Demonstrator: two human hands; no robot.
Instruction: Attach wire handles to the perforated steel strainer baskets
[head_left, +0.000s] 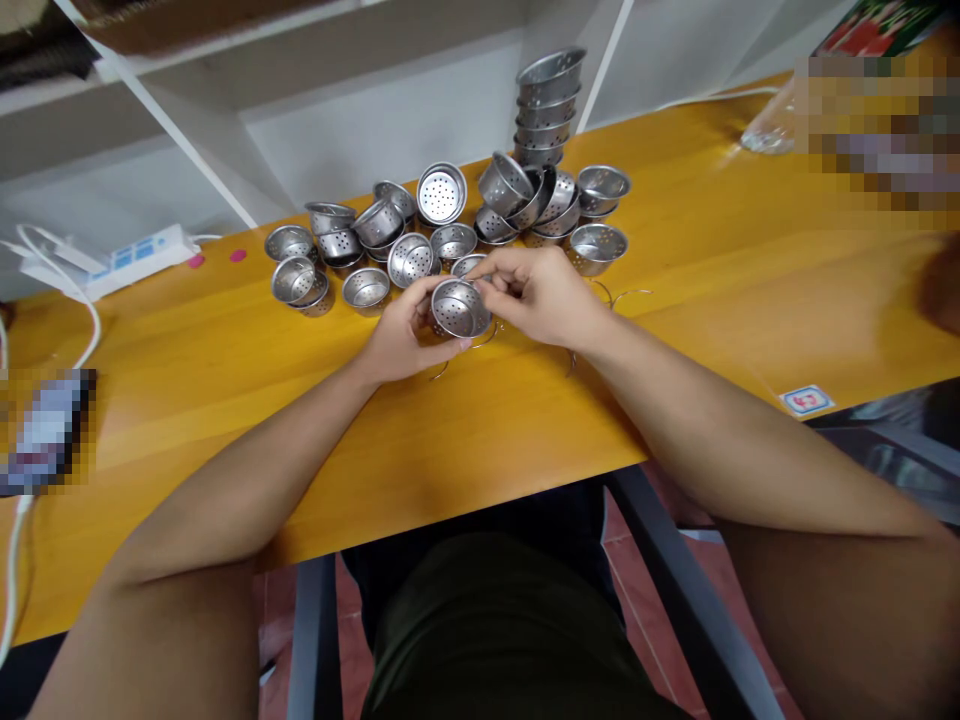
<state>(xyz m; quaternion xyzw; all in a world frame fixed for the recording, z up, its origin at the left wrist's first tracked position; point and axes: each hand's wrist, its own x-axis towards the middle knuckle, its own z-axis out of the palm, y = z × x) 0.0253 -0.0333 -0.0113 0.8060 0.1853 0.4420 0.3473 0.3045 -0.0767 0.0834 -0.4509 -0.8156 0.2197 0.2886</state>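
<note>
A small perforated metal cup (460, 308) is tilted with its mouth toward me. My left hand (411, 335) is closed around its left side, the thumb lying below the rim. At the cup's upper right rim, my right hand (536, 293) is closed in a pinch on what looks like a thin wire; the fingers hide most of it. Thin curved metal wires (491, 336) show just below the cup, and more bent wires (615, 298) lie beside my right wrist. Close behind my hands stand several similar metal cups, among them a cup (367, 290) near my left fingers.
Behind, a tall stack of perforated cups (544, 110) rises beside a pile of tilted cups (506, 185). On the left lie a white power strip (142, 262) with cables and a blurred phone (46, 430). A clear plastic item (772, 125) is at far right; shelving backs the yellow table (465, 440).
</note>
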